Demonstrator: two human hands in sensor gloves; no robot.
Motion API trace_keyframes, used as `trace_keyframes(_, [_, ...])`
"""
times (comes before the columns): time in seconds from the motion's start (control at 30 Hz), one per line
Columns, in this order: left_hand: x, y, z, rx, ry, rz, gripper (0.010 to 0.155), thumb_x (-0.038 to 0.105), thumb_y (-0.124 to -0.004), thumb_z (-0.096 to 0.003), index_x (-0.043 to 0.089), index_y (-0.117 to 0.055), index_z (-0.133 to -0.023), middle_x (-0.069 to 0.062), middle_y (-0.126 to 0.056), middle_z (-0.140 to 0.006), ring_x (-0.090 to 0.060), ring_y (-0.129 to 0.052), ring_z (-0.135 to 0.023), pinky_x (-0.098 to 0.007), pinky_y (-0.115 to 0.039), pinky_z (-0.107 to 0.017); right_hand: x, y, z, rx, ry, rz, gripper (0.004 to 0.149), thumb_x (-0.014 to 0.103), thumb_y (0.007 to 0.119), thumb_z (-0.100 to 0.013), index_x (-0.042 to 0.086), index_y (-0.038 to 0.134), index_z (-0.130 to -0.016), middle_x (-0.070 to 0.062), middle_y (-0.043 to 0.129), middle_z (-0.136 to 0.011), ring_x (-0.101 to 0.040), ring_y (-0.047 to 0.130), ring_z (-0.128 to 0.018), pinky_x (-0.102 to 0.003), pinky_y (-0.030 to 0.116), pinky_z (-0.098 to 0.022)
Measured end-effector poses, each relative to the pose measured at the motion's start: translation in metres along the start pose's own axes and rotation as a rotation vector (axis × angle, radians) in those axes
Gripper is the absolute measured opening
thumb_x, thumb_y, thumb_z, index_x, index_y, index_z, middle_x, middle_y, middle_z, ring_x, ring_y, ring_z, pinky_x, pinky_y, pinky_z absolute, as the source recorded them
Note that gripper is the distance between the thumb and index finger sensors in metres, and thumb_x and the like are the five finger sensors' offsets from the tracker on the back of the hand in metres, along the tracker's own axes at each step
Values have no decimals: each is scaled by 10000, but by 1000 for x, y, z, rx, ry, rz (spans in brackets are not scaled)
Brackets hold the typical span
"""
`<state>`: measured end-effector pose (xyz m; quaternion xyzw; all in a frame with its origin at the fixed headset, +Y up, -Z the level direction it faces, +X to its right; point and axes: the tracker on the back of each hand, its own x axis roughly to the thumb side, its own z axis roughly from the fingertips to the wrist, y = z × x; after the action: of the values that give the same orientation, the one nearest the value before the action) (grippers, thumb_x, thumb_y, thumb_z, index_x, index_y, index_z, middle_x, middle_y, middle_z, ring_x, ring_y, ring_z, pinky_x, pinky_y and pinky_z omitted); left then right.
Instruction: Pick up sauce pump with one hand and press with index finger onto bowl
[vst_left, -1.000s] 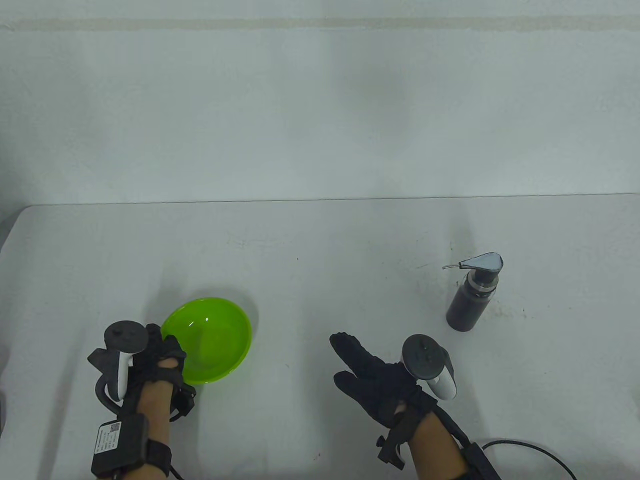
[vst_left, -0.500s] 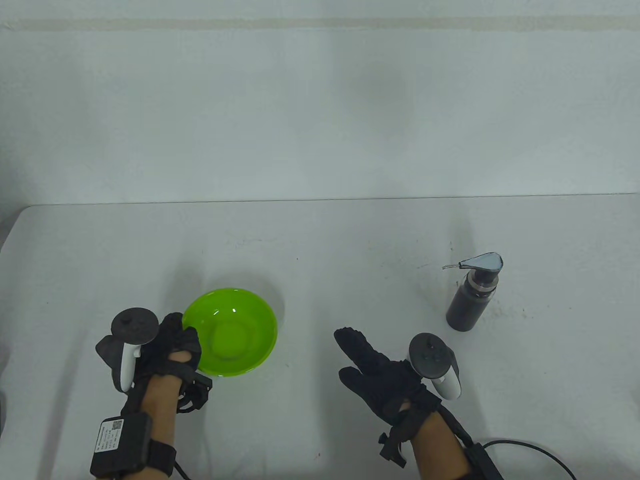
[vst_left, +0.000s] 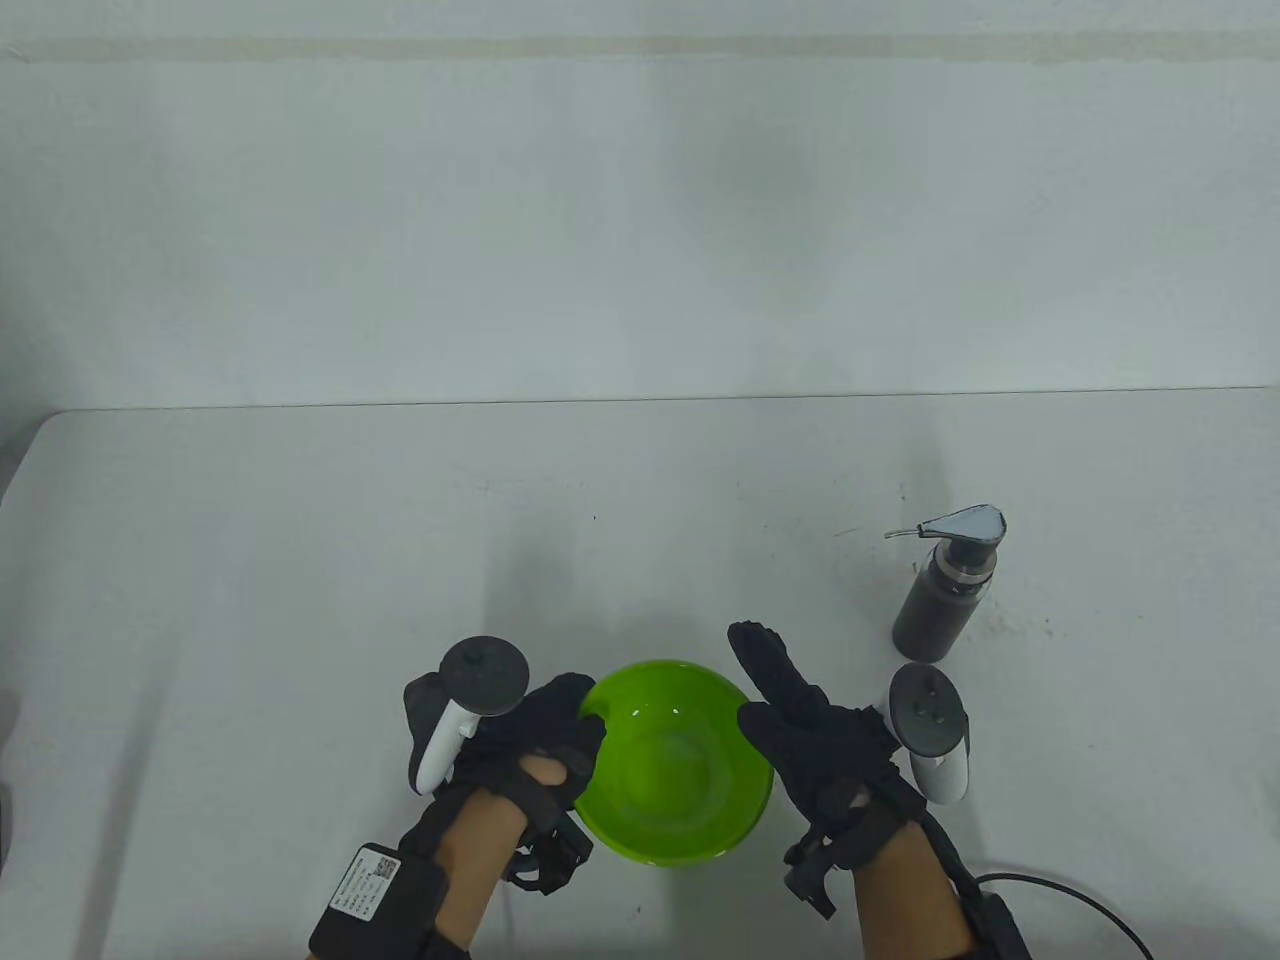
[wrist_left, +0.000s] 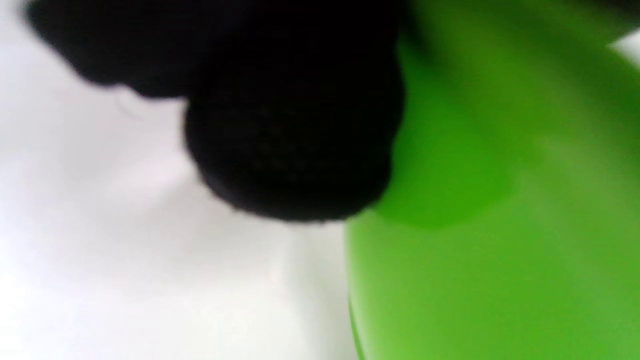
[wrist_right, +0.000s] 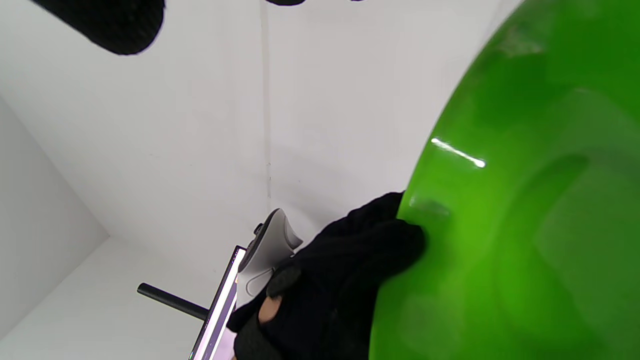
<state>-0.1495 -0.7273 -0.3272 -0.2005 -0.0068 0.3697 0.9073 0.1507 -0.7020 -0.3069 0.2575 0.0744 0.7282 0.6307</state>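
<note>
A bright green bowl (vst_left: 670, 775) is near the table's front edge, in the middle. My left hand (vst_left: 583, 722) grips its left rim, thumb on the inside. The left wrist view shows a gloved finger (wrist_left: 295, 125) against the bowl's wall (wrist_left: 500, 250). My right hand (vst_left: 768, 688) is open at the bowl's right rim with fingers stretched out; I cannot tell if it touches. The right wrist view shows the bowl (wrist_right: 525, 225) and my left hand (wrist_right: 340, 270) on it. The dark sauce pump (vst_left: 945, 590) with a silver head stands upright on the right, just beyond my right hand.
The white table (vst_left: 300, 520) runs to a far edge against a pale wall (vst_left: 640, 220). A black cable (vst_left: 1080, 900) trails from my right wrist at the front right.
My left hand has carried the bowl right and toward the front edge, from the left side to the middle. My right hand has moved slightly right and forward, ending beside the bowl's right rim.
</note>
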Motion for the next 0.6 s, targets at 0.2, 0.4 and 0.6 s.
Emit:
trace_keyframes(0.2, [-11,-12,-5,-19,42,-27,557,400,-850,-441,255,-744,-968,28,-945,-777,-149,-1108,-188,-259,-951,-126,-1,3,-1,18,9,13,811,688,664,-523,209,318,-1077,-192,257,-1154,-519,156,-1033,-654,234,-691])
trace_keyframes(0.4, [-26,-20,-12,-48,75,4,548,401,-849,-442,278,-747,-967,49,-949,-788,-161,-1108,-218,-272,-948,-148,-1,3,-1,14,14,14,809,688,665,-523,209,319,-1076,-192,260,-1153,-518,158,-1034,-654,236,-691])
trace_keyframes(0.6, [-31,-19,-14,-68,75,17,549,418,-853,-443,293,-751,-967,52,-952,-801,-175,-1109,-299,-295,-945,-209,-2,3,-1,16,21,24,809,688,666,-523,208,322,-1076,-192,265,-1153,-518,164,-1035,-655,238,-691])
